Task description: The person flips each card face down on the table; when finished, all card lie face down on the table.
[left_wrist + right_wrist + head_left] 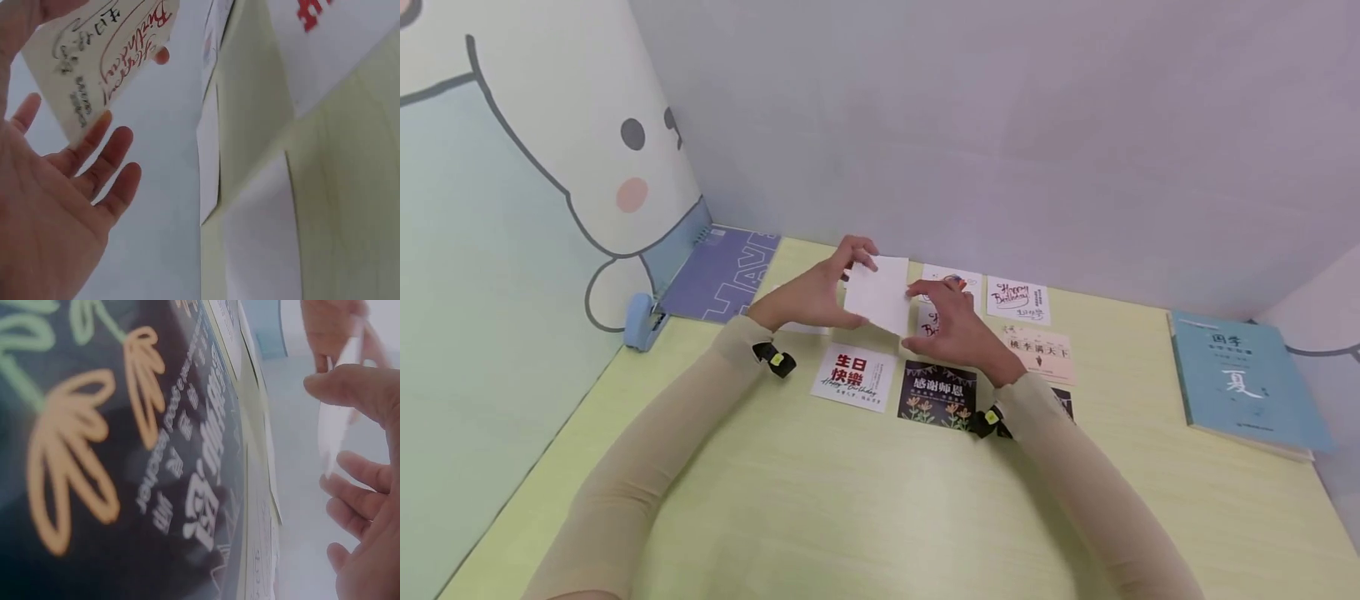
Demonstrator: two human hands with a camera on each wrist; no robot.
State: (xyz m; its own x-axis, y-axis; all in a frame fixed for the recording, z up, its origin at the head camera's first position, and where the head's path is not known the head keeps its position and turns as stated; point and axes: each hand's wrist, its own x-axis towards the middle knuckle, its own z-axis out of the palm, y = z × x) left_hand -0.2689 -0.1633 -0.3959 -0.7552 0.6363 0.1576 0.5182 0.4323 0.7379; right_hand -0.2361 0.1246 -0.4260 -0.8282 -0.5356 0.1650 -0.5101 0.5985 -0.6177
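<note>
A white greeting card [880, 293] is up off the table between both hands, its blank side toward the head camera. In the left wrist view the card's other face [119, 47] carries Happy Birthday lettering. My left hand [814, 292] holds its left edge, thumb low and fingers at the upper corner. At the right edge, my right hand [957, 329] grips it between thumb and fingers. Below the hands lie a card with red characters [852, 377] and a black flowered card [937, 393]. The right hand partly hides another Happy Birthday card [927, 322].
More cards lie in rows, among them a Happy Birthday card [1018, 300] and a pinkish card [1039, 354]. A purple spiral notebook [722, 279] and a blue plastic object [640, 323] sit at left, a teal book [1247, 379] at right. Walls [1000, 142] bound the table.
</note>
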